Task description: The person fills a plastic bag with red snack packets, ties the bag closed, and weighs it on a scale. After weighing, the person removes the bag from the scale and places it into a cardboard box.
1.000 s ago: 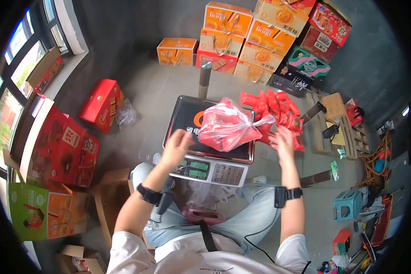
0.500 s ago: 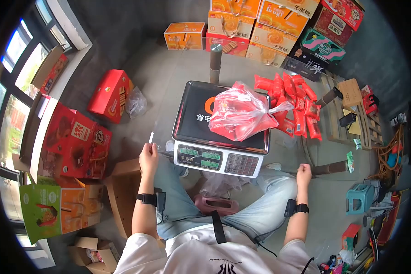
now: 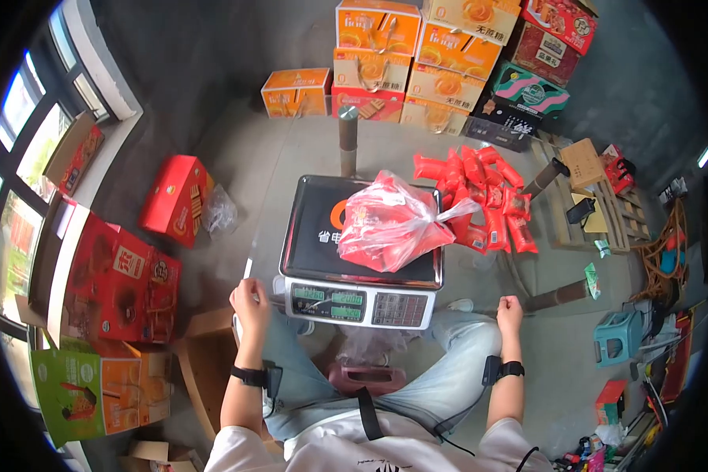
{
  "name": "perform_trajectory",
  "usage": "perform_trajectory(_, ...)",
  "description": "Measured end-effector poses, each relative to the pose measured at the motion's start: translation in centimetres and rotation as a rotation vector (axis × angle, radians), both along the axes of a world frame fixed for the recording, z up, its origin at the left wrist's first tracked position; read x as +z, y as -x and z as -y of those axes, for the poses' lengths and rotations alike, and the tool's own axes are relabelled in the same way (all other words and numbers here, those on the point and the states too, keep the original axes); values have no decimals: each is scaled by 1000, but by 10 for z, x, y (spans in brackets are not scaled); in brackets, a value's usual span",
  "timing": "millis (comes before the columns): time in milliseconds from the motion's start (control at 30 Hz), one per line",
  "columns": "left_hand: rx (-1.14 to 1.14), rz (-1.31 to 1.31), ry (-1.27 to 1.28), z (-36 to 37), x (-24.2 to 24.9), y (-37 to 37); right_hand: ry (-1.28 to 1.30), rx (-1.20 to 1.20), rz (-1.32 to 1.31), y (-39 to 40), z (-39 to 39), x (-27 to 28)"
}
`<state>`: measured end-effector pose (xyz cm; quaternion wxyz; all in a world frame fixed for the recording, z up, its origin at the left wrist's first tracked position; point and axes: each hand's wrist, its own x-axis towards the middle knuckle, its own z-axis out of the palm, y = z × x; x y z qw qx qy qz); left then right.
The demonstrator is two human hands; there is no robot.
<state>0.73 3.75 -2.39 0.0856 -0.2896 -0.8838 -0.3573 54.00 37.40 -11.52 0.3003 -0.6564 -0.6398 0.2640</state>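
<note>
A digital scale [image 3: 405, 309] with a black platform and lit green displays stands before me on a glass table [image 3: 269, 206]. On its platform sits a knotted clear plastic bag [image 3: 389, 224] full of red packets. Loose red packets [image 3: 492, 197] lie in a heap just right of it. My left hand [image 3: 250, 305] is left of the scale by the table's edge, its fingers curled closed. Over my right knee, apart from the scale, my right hand [image 3: 510, 313] makes a loose fist. I see nothing in either hand.
Orange cartons [image 3: 377, 67] are stacked at the back. Red boxes [image 3: 122, 283] and an open brown carton [image 3: 204, 358] stand on the left. A pink stool [image 3: 366, 379] is between my legs. To the right are a wooden pallet [image 3: 562, 200] and a blue stool [image 3: 617, 338].
The camera view has tilted up slightly, so the scale and bag appear lower. Both hands stay beside the scale, fingers curled. The bag and loose packets have not moved on the table.
</note>
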Motion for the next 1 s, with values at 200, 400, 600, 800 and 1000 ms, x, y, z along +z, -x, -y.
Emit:
perform_trajectory(200, -361, -306, -162, -84, 74, -47, 80, 54, -350, 50, 17, 38)
perform_trajectory(400, -325, -274, -6, -126, 54, -42, -93, 383, -514, 179, 48, 130)
perform_trajectory(600, -372, -255, 121, -123, 47, -39, -194, 367, -595, 276, 34, 144)
perform_trajectory(800, -346, -244, 115, -126, 48, -39, -303, 247, -615, 295, 33, 133)
perform_trajectory(1000, -385, -201, 31, -123, 54, -41, -282, 291, -656, 290, 42, 129)
